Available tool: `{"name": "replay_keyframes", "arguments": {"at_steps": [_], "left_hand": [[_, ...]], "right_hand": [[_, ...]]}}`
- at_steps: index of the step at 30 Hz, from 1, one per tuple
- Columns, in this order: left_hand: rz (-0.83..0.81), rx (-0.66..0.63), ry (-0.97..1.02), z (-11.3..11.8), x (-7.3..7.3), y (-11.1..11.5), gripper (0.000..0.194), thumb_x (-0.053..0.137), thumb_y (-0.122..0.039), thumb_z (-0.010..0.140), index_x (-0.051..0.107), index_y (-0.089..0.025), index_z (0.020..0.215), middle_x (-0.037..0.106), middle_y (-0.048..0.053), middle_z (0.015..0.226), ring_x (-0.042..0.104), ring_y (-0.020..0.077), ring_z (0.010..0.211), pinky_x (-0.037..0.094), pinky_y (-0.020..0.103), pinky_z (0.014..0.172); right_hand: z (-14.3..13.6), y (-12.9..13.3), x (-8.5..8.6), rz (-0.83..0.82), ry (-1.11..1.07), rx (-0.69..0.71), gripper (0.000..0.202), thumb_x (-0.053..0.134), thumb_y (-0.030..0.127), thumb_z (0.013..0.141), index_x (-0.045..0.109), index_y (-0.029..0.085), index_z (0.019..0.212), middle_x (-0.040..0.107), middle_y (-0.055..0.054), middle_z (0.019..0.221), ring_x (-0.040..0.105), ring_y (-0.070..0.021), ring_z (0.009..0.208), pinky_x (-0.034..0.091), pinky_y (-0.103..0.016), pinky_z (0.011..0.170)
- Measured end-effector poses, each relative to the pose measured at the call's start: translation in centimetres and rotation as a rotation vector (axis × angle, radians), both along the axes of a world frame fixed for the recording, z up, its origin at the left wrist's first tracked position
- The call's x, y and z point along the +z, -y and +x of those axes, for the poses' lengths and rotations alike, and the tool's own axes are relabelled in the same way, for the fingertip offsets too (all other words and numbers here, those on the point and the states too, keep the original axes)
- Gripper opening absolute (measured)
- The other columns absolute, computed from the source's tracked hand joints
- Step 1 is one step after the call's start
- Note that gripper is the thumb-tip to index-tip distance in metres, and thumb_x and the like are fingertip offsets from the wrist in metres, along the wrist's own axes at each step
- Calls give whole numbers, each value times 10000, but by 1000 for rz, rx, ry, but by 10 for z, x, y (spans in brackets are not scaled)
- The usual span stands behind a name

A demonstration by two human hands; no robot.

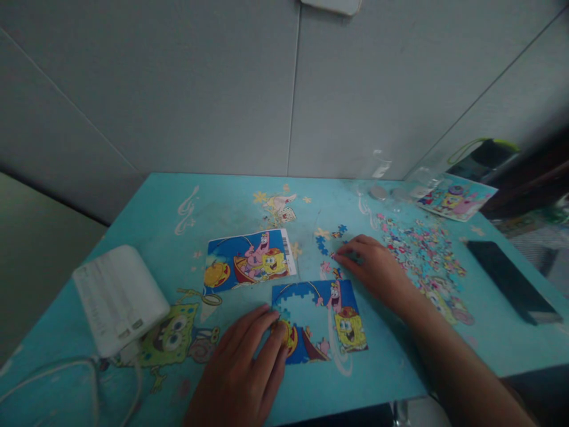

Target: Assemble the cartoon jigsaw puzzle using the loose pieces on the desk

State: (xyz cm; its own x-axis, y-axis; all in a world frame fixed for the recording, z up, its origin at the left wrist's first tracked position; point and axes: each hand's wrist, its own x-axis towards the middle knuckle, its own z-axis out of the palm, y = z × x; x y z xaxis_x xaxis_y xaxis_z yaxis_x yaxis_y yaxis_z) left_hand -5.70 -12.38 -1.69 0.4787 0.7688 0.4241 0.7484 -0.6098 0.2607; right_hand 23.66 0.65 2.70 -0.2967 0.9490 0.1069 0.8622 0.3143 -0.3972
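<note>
A partly assembled jigsaw puzzle [351, 326] lies on the table with a gap in its middle and left side. My left hand [249, 362] rests flat beside its left edge, fingers stretched out and the tips touching the border. Beyond the puzzle's upper right corner, my right hand [371, 261] pinches a small puzzle piece [333, 255] between thumb and forefinger, low over the table. Several loose blue and pink pieces [322, 244] lie just left of those fingertips. Above the puzzle is a printed picture card [249, 259] showing the same cartoon boat scene.
A heap of mixed puzzle pieces [422, 246] spreads right of my right forearm. Farther right lies a dark phone [511, 279]. Another picture card [457, 198] and clear plastic containers [420, 184] stand at the back right. A white power bank [120, 299] with a cable sits left.
</note>
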Motion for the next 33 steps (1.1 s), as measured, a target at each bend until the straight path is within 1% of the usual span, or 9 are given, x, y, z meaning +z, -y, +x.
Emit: {"name": "replay_keyframes", "arguments": {"at_steps": [6,8,10,13,17,20,25,29,33], "left_hand": [[-10,2,-1,0,1,1,295,546,-137,968,639,-155,1247,618,131,1310,568,288,1264,571,472,979],[-6,6,-2,1,1,0,286,550,-152,972,642,-158,1244,621,129,1307,570,289,1265,571,473,982],[0,8,5,1,2,-1,274,550,-161,977,647,-159,1234,628,125,1296,579,283,1257,574,460,979],[1,3,11,2,3,-2,266,552,-159,977,651,-159,1224,634,123,1287,585,274,1251,577,443,976],[-4,4,3,1,3,-2,280,545,-146,967,648,-167,1226,630,123,1296,583,279,1249,573,457,976],[-21,2,-4,1,3,-1,304,540,-137,962,638,-172,1248,626,122,1299,579,282,1250,570,459,973],[-33,7,-13,2,4,0,295,544,-125,963,637,-155,1241,623,128,1298,573,286,1254,564,465,983],[-9,-3,-6,1,4,0,266,558,-140,971,646,-146,1222,625,133,1295,570,287,1260,562,468,987],[-12,4,7,1,4,-1,267,547,-135,971,651,-162,1216,632,123,1284,577,279,1253,566,455,984]], "right_hand": [[0,1,6,-95,-26,-98,210,652,394,952,728,222,859,734,-34,837,660,-198,734,461,-313,678],[1,0,7,-110,-11,-134,235,637,412,957,746,222,872,744,-34,816,659,-198,697,454,-321,663],[2,0,8,-74,-1,-149,222,637,395,953,757,216,899,756,-49,860,671,-210,733,467,-333,688],[3,1,10,-47,-51,-72,170,633,335,956,752,214,954,755,-62,959,683,-214,838,497,-339,760],[-4,5,8,-102,-118,67,136,668,315,949,744,225,1019,735,-50,970,673,-197,870,515,-335,805],[-12,8,4,-113,-134,118,136,670,308,957,748,242,1047,729,-52,998,667,-201,927,516,-343,849],[-12,6,2,-108,-129,113,123,654,302,967,756,242,1001,722,-52,964,664,-205,925,510,-341,849],[2,2,10,-87,-146,12,161,599,280,986,748,224,1009,733,-48,971,664,-186,844,502,-319,771],[12,3,16,-180,-178,-10,141,638,303,950,760,240,982,756,-33,960,671,-179,797,501,-302,717]]}}
